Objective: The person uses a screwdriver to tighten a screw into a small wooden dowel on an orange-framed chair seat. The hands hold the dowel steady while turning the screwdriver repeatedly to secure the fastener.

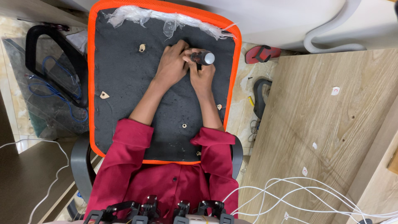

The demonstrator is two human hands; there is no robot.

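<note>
Seat pan (124, 74) of an office chair lies upside down across the person's lap, filling centre-left of frame: black fabric underside w/ orange mesh edge, crumpled clear plastic wrap (157, 18) along its top edge. Both hands meet at upper centre of the pan. Right hand (202, 74) grips a screwdriver (202, 57), handle black w/ a silver-grey butt end facing the camera; fingers curled tight round the handle, pressed together, so the handle sits inside the fist w/ the butt poking out above the knuckles. Shaft & tip hidden under the hand, can't tell what they touch. Left hand (172, 66) sits just beside, touching the right one; its fingers are bent & bunched vs. the lower part of the handle, thumb side toward the tool, palm down on the black fabric. Mounting holes show on the pan: one pale insert (142, 48) left of the hands, another (104, 95) at mid-left, a small ring (184, 125) lower centre betw. the forearms. Dark red sleeves (128, 141) at bottom centre. Black armrest (49, 54) w/ blue wire lies on the floor at upper left. A light wood surface (323, 132) fills the right side, white cables (298, 191) across its lower part. Red sandal (262, 54) on the floor at upper right, grey hose (331, 37) beyond it.
</note>
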